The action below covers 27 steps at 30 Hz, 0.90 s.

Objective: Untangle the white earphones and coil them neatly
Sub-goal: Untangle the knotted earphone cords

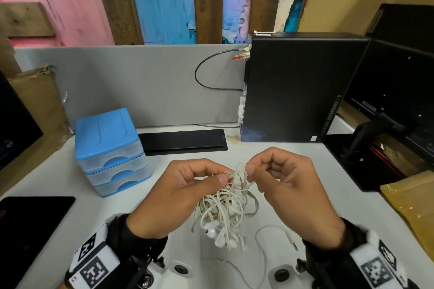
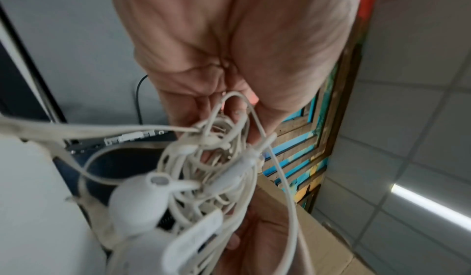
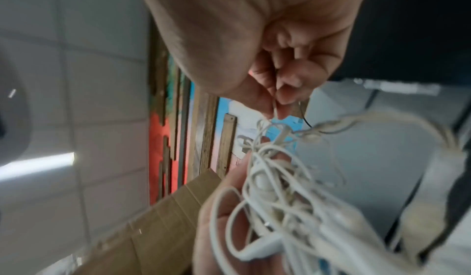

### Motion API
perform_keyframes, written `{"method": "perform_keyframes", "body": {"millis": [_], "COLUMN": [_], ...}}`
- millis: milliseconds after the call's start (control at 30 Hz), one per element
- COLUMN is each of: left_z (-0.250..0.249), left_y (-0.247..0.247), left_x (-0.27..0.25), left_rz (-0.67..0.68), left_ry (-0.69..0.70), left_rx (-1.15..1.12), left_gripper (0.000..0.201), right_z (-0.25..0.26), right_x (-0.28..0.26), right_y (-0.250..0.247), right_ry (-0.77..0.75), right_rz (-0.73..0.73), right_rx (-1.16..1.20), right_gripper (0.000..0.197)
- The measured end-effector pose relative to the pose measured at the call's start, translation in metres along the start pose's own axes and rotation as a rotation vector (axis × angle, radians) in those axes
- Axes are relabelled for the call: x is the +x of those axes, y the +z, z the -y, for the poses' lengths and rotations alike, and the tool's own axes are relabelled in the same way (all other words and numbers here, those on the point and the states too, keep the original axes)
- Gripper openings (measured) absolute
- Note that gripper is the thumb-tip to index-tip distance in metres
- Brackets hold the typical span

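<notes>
A tangled bundle of white earphones (image 1: 225, 206) hangs in the air between both hands, above the white desk (image 1: 58, 178). My left hand (image 1: 187, 185) pinches the top of the knot between thumb and fingers. My right hand (image 1: 279, 178) pinches one thin strand at the top right of the knot. Earbuds (image 1: 215, 232) dangle at the bottom, and a loose cable end with a plug (image 1: 292, 241) trails onto the desk. The left wrist view shows the earphones (image 2: 211, 168) under my left hand (image 2: 229, 67); the right wrist view shows my right fingertips (image 3: 282, 102) nipping a strand of the earphones (image 3: 280, 188).
A blue three-drawer box (image 1: 108, 150) stands left of the hands. Behind them lies a black tray (image 1: 183, 142), with a black computer case (image 1: 298, 87) and a monitor stand (image 1: 366, 141) at right. A dark tablet (image 1: 30, 225) lies at front left, a yellow envelope (image 1: 413, 204) at right.
</notes>
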<state>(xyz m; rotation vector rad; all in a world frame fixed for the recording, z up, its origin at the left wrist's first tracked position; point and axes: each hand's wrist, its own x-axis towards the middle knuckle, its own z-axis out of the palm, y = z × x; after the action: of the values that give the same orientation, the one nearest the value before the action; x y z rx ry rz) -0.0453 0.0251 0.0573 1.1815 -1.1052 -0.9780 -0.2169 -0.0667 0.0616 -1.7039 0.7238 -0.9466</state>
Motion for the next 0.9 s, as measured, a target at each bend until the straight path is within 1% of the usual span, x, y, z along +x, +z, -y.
{"method": "perform_keyframes", "body": {"millis": [67,167,200,233,333,400,533,633,833,900], "left_z": [-0.001,-0.001,0.000,0.001,0.002,0.003,0.004,0.003,0.002,0.001], "left_y": [0.000,-0.003,-0.004,-0.005,-0.008,-0.009,-0.008,-0.008,-0.007,-0.006], "left_x": [0.000,0.000,-0.001,-0.001,-0.001,-0.002,-0.002,-0.001,-0.001,-0.001], "left_rz": [0.011,0.043,0.058,0.072,0.101,0.108,0.093,0.100,0.109,0.107], "left_ry": [-0.026,-0.065,-0.079,-0.091,-0.115,-0.125,-0.119,-0.111,-0.114,-0.104], "left_rx": [-0.026,-0.020,-0.013,-0.013,-0.016,-0.034,-0.044,-0.050,-0.044,-0.016], "left_gripper": [0.022,0.010,0.010,0.015,0.029,0.031,0.028,0.025,0.024,0.016], "right_z": [0.003,0.004,0.004,0.005,0.009,0.010,0.008,0.009,0.008,0.006], "right_x": [0.001,0.001,0.001,0.001,-0.001,-0.002,-0.002,-0.003,-0.003,-0.002], "right_y": [-0.001,-0.003,-0.003,-0.003,-0.004,-0.006,-0.008,-0.010,-0.013,-0.013], "right_ry": [0.092,0.166,0.174,0.175,0.136,0.090,-0.019,-0.045,-0.065,-0.095], "right_rz": [0.055,0.115,0.138,0.163,0.213,0.218,0.220,0.227,0.278,0.291], "right_rx": [0.135,0.193,0.200,0.201,0.191,0.158,0.042,0.011,-0.007,0.013], "right_gripper": [0.013,0.011,0.012,0.013,0.010,0.008,0.009,0.006,0.008,0.013]}}
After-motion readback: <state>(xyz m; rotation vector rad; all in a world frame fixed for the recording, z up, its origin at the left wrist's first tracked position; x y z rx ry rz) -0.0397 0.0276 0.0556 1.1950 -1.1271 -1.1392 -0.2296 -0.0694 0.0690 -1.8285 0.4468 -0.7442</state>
